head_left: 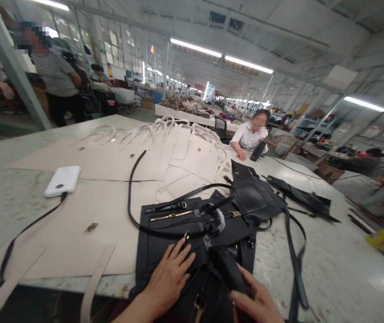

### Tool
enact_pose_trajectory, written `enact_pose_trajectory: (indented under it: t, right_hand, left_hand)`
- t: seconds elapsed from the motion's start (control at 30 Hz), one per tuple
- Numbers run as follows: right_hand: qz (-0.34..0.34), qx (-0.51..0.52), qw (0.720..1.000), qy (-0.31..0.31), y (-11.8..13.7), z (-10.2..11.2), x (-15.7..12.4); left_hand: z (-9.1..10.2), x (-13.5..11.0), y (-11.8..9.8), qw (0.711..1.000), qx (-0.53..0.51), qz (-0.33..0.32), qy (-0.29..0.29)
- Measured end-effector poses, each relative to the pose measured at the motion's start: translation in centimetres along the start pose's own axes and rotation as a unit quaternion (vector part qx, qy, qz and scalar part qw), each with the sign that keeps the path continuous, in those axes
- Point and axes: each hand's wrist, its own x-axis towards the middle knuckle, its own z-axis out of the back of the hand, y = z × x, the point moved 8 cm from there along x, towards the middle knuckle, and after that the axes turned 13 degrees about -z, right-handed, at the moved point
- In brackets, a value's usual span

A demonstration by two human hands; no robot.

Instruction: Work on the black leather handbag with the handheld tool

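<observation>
A black leather bag [165, 242] with gold zip and buckles lies at the near edge of a large worktable [329, 264]. My left hand [171, 273] rests flat on the bag's front panel, fingers spread. My right hand [257, 300] grips a black handle or strap piece [227, 267] of the bag at the table edge. A long thin black strap [131, 197] loops from the bag over the table. Another black bag [255, 195] sits just behind the first.
Cream leather bag panels [117, 161] with handles cover the left of the table. A white power bank [63, 180] with a black cable lies at left. More black pieces [299, 195] lie at right. One person [250, 137] leans on the far edge; another [57, 76] stands far left.
</observation>
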Motion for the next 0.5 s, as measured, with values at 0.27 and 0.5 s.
enact_pose_trajectory:
  t: [0.27, 0.5]
  right_hand:
    - [-0.045, -0.045, 0.997, 0.054, 3.9, -2.1, 3.6]
    - [-0.033, -0.004, 0.992, 0.123, 2.7, -3.4, 5.1]
  left_hand:
    - [0.0, 0.0, 0.8, 1.000, -0.025, 0.012, -0.006]
    - [-2.0, 0.6, 1.8, 0.998, -0.036, 0.006, 0.060]
